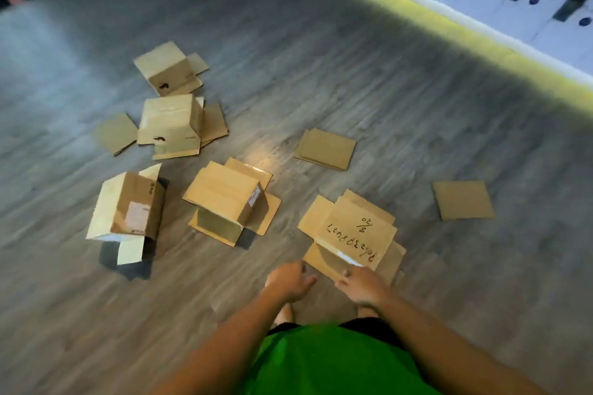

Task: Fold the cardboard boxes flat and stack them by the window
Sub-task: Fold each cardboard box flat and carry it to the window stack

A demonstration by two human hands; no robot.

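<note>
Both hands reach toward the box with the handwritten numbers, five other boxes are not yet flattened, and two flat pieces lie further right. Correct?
Not quite. The head view shows four unflattened boxes left of the handwritten box, not five. Both hands, left and right, reach toward it, and two flat pieces lie further right.

Grey wood-look floor [353, 58], strewn with cardboard.

On it we see five open boxes: one far [167, 69], one below it [171, 125], one at left with flaps up [128, 205], one in the middle [224, 199], and a handwritten one [353, 231] nearest us. Three flat pieces lie apart: left [116, 133], centre [325, 148], right [462, 199].
</note>
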